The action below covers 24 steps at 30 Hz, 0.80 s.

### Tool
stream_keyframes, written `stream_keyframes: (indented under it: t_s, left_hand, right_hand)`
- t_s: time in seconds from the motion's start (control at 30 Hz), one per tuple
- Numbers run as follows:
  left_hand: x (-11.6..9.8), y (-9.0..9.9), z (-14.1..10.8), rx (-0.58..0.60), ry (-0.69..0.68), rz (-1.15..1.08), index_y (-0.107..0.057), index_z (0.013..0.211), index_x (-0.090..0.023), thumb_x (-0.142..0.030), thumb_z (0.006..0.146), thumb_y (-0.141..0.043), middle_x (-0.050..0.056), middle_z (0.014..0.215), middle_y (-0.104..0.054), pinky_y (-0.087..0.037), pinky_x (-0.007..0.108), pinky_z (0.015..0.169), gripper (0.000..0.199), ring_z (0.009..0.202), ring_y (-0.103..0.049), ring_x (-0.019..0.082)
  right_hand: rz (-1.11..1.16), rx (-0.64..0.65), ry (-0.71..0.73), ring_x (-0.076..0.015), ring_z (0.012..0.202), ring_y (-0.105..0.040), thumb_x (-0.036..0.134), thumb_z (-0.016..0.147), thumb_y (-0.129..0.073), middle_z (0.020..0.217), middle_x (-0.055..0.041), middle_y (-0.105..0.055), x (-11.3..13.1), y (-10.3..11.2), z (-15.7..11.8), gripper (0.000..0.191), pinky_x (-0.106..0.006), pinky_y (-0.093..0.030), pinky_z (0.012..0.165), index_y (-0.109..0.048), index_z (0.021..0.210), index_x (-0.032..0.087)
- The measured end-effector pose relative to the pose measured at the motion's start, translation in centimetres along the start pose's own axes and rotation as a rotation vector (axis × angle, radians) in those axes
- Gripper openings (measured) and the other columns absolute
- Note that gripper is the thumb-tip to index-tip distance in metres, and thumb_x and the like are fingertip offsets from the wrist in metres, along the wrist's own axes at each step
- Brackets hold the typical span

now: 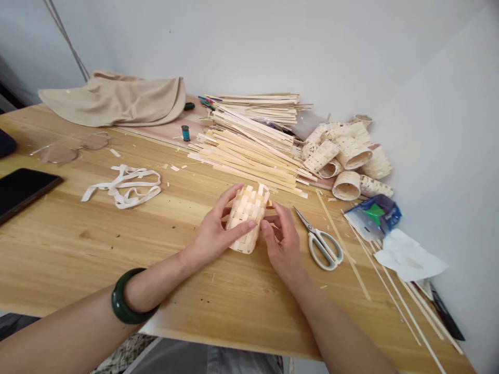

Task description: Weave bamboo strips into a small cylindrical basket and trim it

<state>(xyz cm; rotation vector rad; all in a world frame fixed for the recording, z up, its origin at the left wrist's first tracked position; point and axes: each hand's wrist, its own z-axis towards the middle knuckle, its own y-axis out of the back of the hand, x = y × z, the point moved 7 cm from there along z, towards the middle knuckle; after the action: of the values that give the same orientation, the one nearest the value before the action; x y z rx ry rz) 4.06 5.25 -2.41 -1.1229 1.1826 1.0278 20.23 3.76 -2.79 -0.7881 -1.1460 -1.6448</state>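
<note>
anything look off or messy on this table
Nothing looks clearly spilled or broken. Two untidy spots: the white ribbon lies in a loose tangle, not coiled, and small pale offcuts are scattered on the tabletop rather than gathered up.

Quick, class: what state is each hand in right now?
Left hand: holding a pale tube woven from flat strips.
Right hand: curled at its right edge; whether gripping, can't tell.

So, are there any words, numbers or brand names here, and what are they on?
No words or numbers can be read.
Blue packet: any print is too small and blurred.
Spool: too small to tell if it has a label.
Phone: dark screen, no words.
Woven piece in the hands: no writing visible.
</note>
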Motion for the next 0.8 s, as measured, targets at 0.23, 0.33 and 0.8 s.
stream_keyframes:
  t_s: [0.23, 0.33, 0.8]
  left_hand:
    - [1.0, -0.7, -0.2, 0.073, 0.088, -0.037, -0.047, 0.141, -0.027, -0.041, 0.079, -0.081, 0.008, 0.112, -0.074, -0.059, 0.032, 0.075, 0.072, 0.095, -0.071, 0.026]
    - [1.0, -0.6, -0.1, 0.062, 0.114, -0.042, -0.046, 0.139, -0.027, -0.038, 0.077, -0.083, 0.009, 0.110, -0.074, -0.059, 0.032, 0.070, 0.073, 0.091, -0.071, 0.026]
    - [1.0, -0.2, -0.1, -0.003, 0.032, -0.130, -0.044, 0.139, -0.034, -0.019, 0.066, -0.088, 0.009, 0.163, -0.035, -0.059, 0.032, 0.088, 0.087, 0.120, -0.065, 0.028]
  right_hand:
    - [0.010, -0.022, -0.028, -0.0160, 0.084, -0.068, 0.035, 0.096, -0.058, 0.121, -0.0094, -0.058, -0.2, 0.2, 0.1, 0.032, -0.031, -0.063, 0.071, -0.053, 0.127, 0.026]
    - [0.004, -0.016, -0.019, -0.0157, 0.082, -0.067, 0.035, 0.096, -0.058, 0.118, -0.0083, -0.059, -0.1, 0.1, 0.0, 0.031, -0.031, -0.063, 0.070, -0.053, 0.126, 0.027]
    - [-0.073, -0.050, 0.145, -0.0204, 0.101, -0.064, 0.029, 0.099, -0.054, 0.130, -0.0110, -0.052, 1.9, -0.1, -0.7, 0.035, -0.037, -0.064, 0.084, -0.051, 0.134, 0.029]
